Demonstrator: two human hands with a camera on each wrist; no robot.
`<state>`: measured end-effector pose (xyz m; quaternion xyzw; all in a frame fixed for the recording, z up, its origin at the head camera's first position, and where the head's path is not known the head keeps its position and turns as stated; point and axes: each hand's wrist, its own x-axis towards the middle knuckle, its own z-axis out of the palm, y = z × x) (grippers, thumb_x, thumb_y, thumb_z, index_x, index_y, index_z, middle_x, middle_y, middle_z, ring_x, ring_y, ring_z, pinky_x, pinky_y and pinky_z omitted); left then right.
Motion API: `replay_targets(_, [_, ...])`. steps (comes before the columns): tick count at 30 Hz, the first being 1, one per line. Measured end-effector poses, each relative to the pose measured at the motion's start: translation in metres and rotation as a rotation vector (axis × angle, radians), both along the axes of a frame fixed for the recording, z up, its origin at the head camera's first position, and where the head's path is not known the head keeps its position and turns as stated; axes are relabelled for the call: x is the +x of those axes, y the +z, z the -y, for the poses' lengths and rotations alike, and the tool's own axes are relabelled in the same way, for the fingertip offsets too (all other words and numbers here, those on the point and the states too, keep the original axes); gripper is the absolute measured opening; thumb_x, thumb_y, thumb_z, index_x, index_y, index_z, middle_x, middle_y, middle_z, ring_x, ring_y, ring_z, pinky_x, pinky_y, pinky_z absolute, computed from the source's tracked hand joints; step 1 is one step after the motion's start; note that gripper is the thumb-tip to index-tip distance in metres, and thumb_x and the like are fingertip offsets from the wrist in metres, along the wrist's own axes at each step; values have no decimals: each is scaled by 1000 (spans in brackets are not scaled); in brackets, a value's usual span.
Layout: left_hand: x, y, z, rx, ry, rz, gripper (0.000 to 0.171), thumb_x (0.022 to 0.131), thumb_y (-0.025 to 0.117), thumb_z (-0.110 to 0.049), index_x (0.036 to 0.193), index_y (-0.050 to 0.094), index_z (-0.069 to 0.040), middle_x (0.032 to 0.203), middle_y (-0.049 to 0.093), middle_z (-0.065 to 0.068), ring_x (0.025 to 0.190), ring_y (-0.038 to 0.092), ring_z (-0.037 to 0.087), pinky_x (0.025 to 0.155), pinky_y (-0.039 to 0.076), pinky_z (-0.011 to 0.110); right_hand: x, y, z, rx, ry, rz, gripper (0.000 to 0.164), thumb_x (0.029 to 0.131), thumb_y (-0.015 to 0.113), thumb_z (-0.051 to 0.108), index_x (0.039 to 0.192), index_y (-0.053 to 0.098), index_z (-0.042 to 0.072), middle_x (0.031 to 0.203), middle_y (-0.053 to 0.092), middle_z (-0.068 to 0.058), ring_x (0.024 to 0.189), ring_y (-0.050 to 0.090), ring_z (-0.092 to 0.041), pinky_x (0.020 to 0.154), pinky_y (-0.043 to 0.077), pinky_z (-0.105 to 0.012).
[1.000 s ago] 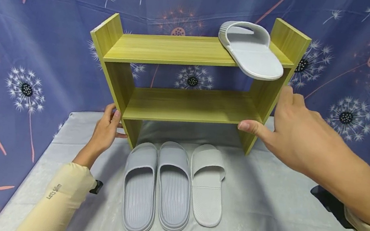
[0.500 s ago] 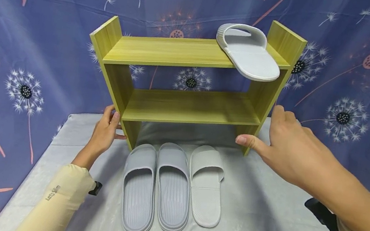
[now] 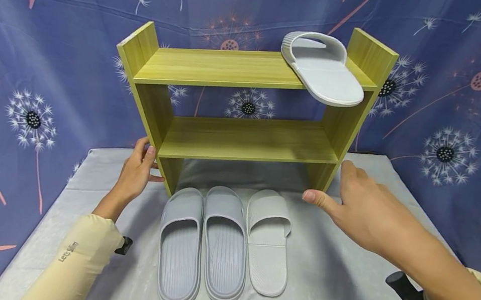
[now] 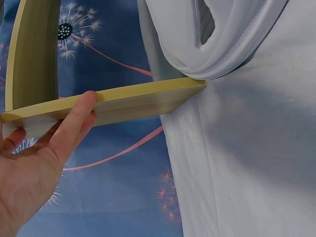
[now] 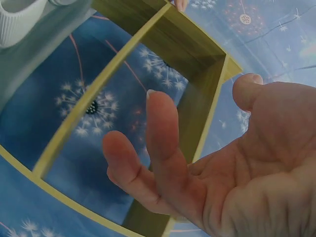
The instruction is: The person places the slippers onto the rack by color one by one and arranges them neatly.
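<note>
A wooden two-shelf shoe rack [image 3: 242, 137] stands at the back of the cloth-covered surface. My left hand [image 3: 136, 169] touches the outside of its left side panel low down; in the left wrist view the fingers [image 4: 74, 126] lie along the panel. My right hand [image 3: 365, 207] is beside the lower right panel, thumb pointing inward, holding nothing; the right wrist view shows its fingers [image 5: 163, 128] loosely bent. A white slipper [image 3: 324, 70] sits on the top shelf at the right, its heel over the front edge.
In front of the rack, a grey slipper [image 3: 182, 249], a second grey slipper [image 3: 224, 249] and a light grey-white slipper [image 3: 267, 250] lie in a row, toes towards it. Behind hangs a blue dandelion-print curtain [image 3: 76, 47]. Pale cloth [image 3: 340, 295] covers the surface.
My right hand has moved down along the rack's right side, from about the lower shelf's height to the foot of the panel. The left hand and the slippers stay put.
</note>
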<state>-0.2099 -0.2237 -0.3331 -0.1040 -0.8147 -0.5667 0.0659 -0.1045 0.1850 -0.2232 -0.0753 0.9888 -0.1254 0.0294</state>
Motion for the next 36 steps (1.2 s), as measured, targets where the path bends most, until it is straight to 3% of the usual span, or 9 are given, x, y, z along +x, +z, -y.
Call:
replay_targets(12, [1, 2, -1, -8, 2, 2, 50, 106, 29, -35, 148, 24, -8, 127, 42, 32, 106, 52, 54, 75, 56, 60, 3, -30, 4, -80, -1, 42, 115, 82, 34, 82, 150, 7, -7, 139, 37, -39, 119, 44, -56, 82, 44, -69])
replay_targets(20, [1, 2, -1, -4, 0, 4, 50, 106, 29, -34, 148, 24, -8, 127, 42, 32, 106, 52, 54, 75, 56, 59, 4, -58, 7, -73, -7, 113, 120, 80, 35, 84, 140, 23, -19, 134, 39, -42, 119, 44, -55, 86, 44, -67])
replay_targets(28, [1, 1, -1, -5, 0, 7, 50, 106, 29, -34, 148, 24, -8, 127, 43, 32, 106, 52, 54, 74, 57, 57, 7, -76, 10, -107, -20, 188, 123, 79, 36, 85, 141, 19, -20, 138, 37, -39, 122, 43, -52, 90, 44, -66])
replay_targets(36, [1, 2, -1, -9, 0, 0, 50, 106, 29, -34, 147, 24, -7, 128, 43, 32, 106, 52, 55, 75, 55, 61, 7, -94, 15, -128, -11, 225, 115, 80, 42, 81, 136, 30, -19, 130, 46, -39, 116, 51, -49, 86, 47, -62])
